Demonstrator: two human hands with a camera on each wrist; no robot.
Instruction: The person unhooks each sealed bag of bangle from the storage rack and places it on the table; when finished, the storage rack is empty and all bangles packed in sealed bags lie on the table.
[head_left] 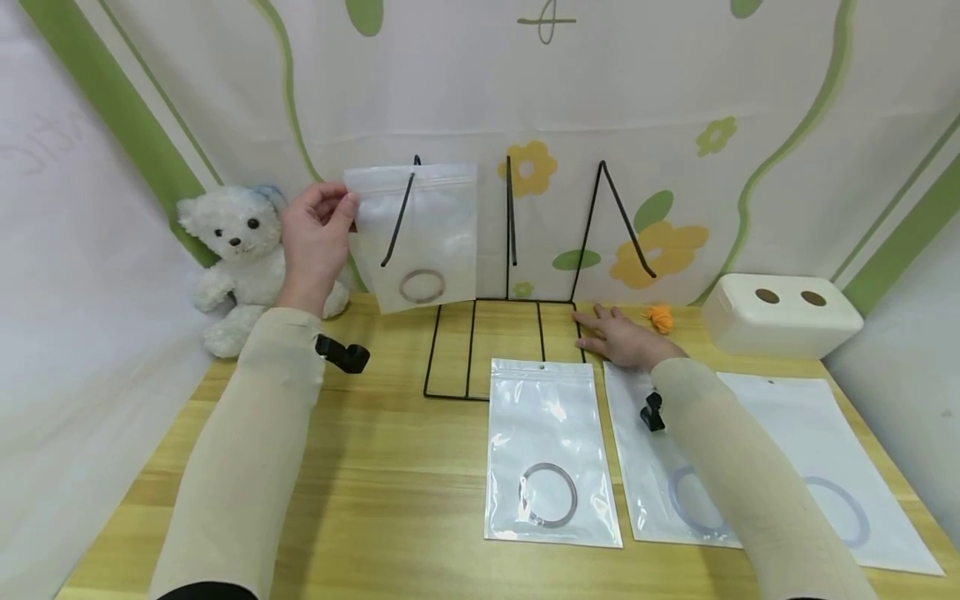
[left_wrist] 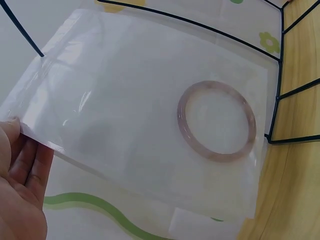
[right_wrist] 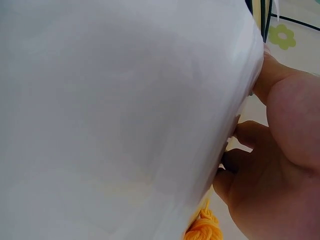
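Note:
A clear bag (head_left: 450, 217) holding a pinkish bracelet (head_left: 422, 299) hangs at the left prong (head_left: 400, 218) of a black wire rack (head_left: 525, 301). My left hand (head_left: 311, 242) pinches the bag's upper left edge; in the left wrist view, the hand (left_wrist: 25, 185) has its thumb over that edge, with the bracelet (left_wrist: 220, 157) at the bag's far end. My right hand (head_left: 626, 340), fingers spread, touches the right side of the rack's base. In the right wrist view, a pale bag (right_wrist: 125, 100) fills much of the picture beside the hand (right_wrist: 280, 150).
Three bagged bracelets lie at the front right: one bag (head_left: 543, 425), another (head_left: 637, 450) partly under my right forearm, and a third (head_left: 802, 425). A white teddy bear (head_left: 247, 242) sits left, with an orange tassel (head_left: 660, 318) and white box (head_left: 780, 321) at right.

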